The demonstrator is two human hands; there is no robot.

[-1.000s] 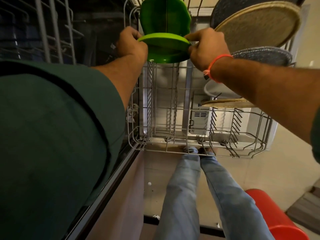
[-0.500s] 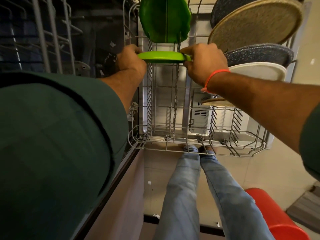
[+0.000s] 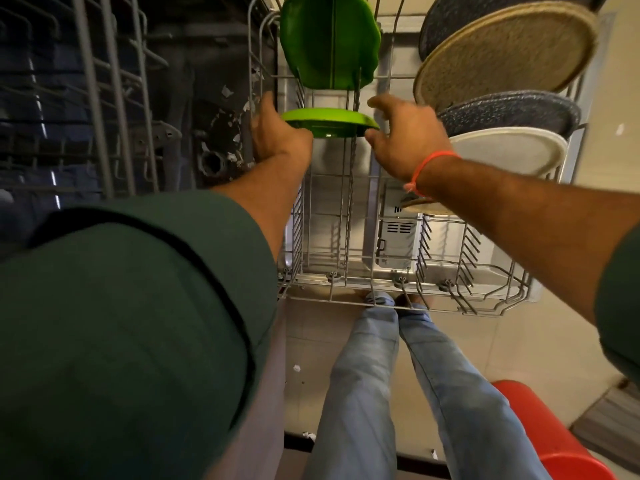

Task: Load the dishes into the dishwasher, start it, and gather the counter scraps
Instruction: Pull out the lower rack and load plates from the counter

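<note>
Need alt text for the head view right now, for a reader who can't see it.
Seen from above, a person's left hand grips the edge of a green plate seated in the dishwasher rack, while the right hand hangs open beside the plate. Another green plate and several round plates stand farther back.

I read warm, moderate indoor light. The tub [image 3: 104, 98] at left is dark and underexposed; the floor [image 3: 519, 341] at right is brighter. Wide-angle distortion bends the rack [image 3: 381, 299] wires. The right hand [image 3: 408, 140] shows slight motion blur.
</note>
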